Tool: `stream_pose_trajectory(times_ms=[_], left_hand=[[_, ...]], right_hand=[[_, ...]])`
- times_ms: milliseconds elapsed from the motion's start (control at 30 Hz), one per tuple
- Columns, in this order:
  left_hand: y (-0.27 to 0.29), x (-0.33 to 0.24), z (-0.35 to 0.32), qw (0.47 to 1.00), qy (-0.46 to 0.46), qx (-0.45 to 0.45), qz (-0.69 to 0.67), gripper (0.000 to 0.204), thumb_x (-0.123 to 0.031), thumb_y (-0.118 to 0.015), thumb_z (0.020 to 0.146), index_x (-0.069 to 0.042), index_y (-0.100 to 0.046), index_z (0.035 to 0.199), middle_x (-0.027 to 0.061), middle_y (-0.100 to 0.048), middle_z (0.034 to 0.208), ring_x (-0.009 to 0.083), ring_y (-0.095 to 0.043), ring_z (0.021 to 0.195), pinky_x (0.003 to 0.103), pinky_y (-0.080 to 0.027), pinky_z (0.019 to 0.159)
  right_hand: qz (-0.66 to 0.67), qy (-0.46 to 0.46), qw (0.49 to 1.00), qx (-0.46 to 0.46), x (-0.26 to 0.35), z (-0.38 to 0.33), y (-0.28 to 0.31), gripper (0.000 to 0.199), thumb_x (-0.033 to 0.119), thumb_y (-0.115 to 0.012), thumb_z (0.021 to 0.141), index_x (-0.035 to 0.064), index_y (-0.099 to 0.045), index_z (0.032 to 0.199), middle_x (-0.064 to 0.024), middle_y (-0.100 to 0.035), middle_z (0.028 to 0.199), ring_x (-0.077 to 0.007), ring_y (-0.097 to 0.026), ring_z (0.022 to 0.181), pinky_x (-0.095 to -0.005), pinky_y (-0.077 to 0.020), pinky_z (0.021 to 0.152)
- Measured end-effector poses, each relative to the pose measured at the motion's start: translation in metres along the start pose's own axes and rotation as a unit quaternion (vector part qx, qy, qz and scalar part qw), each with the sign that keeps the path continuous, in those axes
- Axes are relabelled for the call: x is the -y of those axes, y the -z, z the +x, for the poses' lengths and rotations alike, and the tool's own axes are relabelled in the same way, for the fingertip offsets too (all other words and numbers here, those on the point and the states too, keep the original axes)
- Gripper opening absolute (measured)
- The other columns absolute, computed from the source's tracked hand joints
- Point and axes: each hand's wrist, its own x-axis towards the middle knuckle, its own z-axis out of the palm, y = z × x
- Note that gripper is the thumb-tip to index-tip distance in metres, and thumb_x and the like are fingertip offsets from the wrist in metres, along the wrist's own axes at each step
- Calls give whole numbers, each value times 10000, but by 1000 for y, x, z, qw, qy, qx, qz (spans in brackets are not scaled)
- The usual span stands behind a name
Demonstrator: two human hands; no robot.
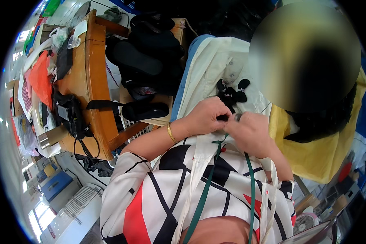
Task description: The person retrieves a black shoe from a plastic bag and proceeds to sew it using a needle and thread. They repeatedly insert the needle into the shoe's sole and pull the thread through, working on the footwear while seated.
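Observation:
My left hand, with a gold bracelet on its wrist, is closed in a pinch on a small black piece in front of my chest. My right hand meets it there, fingers curled together and slightly blurred. A dark band shows at its fingertips; I cannot make out what it is. Just beyond the hands, several small black bow-like pieces lie on the cream apron over my lap. A dark green cord hangs down my front, below the hands.
Left is a wooden table with a black bag and red cloth. Dark shoes are piled beyond it. On the right, a yellow cloth carries black material, partly behind a blurred patch. A small fan stands lower right.

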Motion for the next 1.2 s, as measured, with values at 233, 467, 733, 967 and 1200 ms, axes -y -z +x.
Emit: stream_pose_trajectory(times_ms=[233,467,733,967,1200], left_hand=[[12,7,1,997,-31,-63,12,114,-169,-729,752,-89,-674,812,76,-629,782,299,-588,831,395,-487,723],[23,21,-7,996,32,-69,47,177,-229,-694,727,-72,-660,800,110,-640,793,320,-593,863,430,-482,730],[14,26,-10,991,14,-131,-22,168,-210,-722,779,-71,-655,846,97,-622,812,281,-590,811,378,-468,716],[43,52,-67,922,126,-365,29,253,-309,-728,835,-63,-668,828,111,-668,837,280,-643,810,383,-492,720],[59,169,-192,652,506,-563,-47,510,-481,-741,848,19,-645,828,128,-667,749,213,-638,603,361,-471,503]], right_hand=[[692,-286,615,-249,-49,-36,-7,139,202,-511,1048,76,-523,991,-14,-532,638,-125,-531,547,-273,-475,512],[564,-144,465,-668,-129,-102,70,136,21,-518,979,42,-489,847,19,-336,631,-115,-331,549,-450,-508,1019],[353,-260,882,-171,-42,-5,-51,183,21,-608,944,3,-611,1126,-33,-606,951,-134,-603,886,-263,-477,854],[264,-216,935,-93,-39,19,-54,87,51,-661,906,-2,-649,974,-56,-593,833,-144,-581,778,-262,-478,726],[336,-292,888,-117,-48,16,-61,91,78,-677,916,0,-648,952,-25,-581,828,-88,-553,764,-225,-468,728]])
